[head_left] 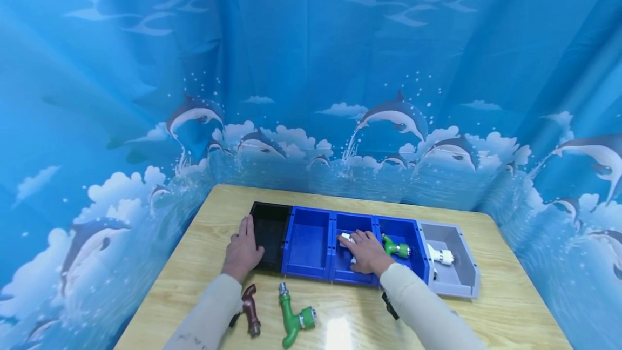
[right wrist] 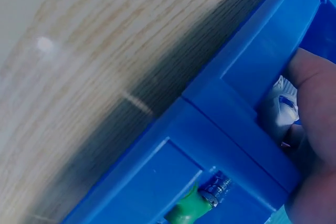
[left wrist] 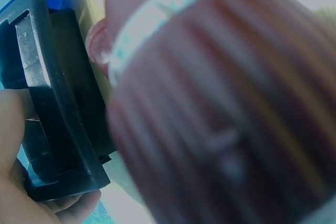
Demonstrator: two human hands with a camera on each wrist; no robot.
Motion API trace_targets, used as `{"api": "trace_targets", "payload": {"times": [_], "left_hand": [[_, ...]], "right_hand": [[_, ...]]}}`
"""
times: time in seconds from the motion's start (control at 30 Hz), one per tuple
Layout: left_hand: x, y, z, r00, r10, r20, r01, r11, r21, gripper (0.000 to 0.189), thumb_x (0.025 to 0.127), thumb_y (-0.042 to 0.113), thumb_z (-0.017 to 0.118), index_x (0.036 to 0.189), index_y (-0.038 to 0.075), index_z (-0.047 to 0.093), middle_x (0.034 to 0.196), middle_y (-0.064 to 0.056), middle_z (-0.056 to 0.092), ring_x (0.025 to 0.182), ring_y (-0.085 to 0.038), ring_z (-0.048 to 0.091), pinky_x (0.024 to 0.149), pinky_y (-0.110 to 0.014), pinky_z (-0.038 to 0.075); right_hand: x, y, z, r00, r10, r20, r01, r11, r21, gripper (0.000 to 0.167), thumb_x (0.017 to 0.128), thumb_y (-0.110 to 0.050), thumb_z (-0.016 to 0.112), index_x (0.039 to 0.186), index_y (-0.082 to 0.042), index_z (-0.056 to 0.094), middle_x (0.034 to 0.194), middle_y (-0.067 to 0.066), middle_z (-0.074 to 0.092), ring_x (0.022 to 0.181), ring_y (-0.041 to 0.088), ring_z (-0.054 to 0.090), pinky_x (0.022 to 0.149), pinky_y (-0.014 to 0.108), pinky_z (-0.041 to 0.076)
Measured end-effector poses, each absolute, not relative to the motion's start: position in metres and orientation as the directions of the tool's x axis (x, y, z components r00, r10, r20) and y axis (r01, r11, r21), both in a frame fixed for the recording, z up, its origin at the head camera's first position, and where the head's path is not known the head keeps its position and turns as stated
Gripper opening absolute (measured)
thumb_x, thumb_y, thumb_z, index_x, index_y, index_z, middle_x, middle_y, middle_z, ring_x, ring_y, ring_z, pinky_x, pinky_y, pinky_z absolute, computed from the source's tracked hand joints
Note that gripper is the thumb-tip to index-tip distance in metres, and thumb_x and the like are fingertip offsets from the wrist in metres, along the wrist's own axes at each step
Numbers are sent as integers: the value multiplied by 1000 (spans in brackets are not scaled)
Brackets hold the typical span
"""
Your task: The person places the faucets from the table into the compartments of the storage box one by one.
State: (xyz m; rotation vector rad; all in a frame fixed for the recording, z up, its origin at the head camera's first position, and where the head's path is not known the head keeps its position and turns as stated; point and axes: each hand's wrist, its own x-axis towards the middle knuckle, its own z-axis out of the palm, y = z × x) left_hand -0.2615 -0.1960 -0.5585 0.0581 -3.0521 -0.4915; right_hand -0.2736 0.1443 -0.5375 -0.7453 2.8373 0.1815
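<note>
My left hand [head_left: 243, 250] grips the left side wall of the black bin [head_left: 268, 208], thumb on the inside and fingers along the outside. In the left wrist view, the fingers curl under that bin's rim [left wrist: 63, 114]. My right hand [head_left: 365, 253] reaches down into a blue bin [head_left: 353, 278] and holds a white faucet [head_left: 346, 239], partly covered by the fingers. Between thumb and fingers in the right wrist view, a bit of this white faucet [right wrist: 281, 106] shows. On the table in front lie a brown faucet [head_left: 250, 312] and a green faucet [head_left: 291, 320].
The bins stand in a joined row on the wooden table [head_left: 359, 307]. Another blue bin [head_left: 307, 271] is beside the black one. Further right, one blue bin holds a green faucet [head_left: 396, 247] and a grey bin [head_left: 466, 285] holds a white faucet [head_left: 442, 256]. A dolphin-print curtain [head_left: 301, 69] surrounds the table.
</note>
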Motion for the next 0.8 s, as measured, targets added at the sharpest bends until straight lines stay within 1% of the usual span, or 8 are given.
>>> {"api": "trace_targets", "payload": {"times": [0.17,0.4,0.8], "left_hand": [[-261,-195,-558,-998,-45,38,-30,948,316,97,86,28,70,155,0,7,160,-19,12,109,-48,51,77,-55,53],[-264,-196,-557,-997,-54,52,-36,955,295,97,86,29,71,155,1,8,159,-19,14,110,-48,51,77,-55,53],[-263,-195,-557,-998,-59,28,-47,949,311,98,86,29,70,155,1,6,160,-19,13,113,-48,49,79,-56,52]], "right_hand": [[-277,144,-535,-846,-465,-261,-499,863,82,79,84,-42,73,151,-23,35,145,10,47,137,34,38,113,50,28],[-281,141,-530,-838,-474,-270,-499,866,28,80,81,-37,77,149,-20,38,144,13,48,136,36,38,113,51,28],[-280,141,-536,-847,-466,-256,-499,863,79,83,80,-37,79,150,-21,37,145,12,47,137,34,38,115,48,28]]}}
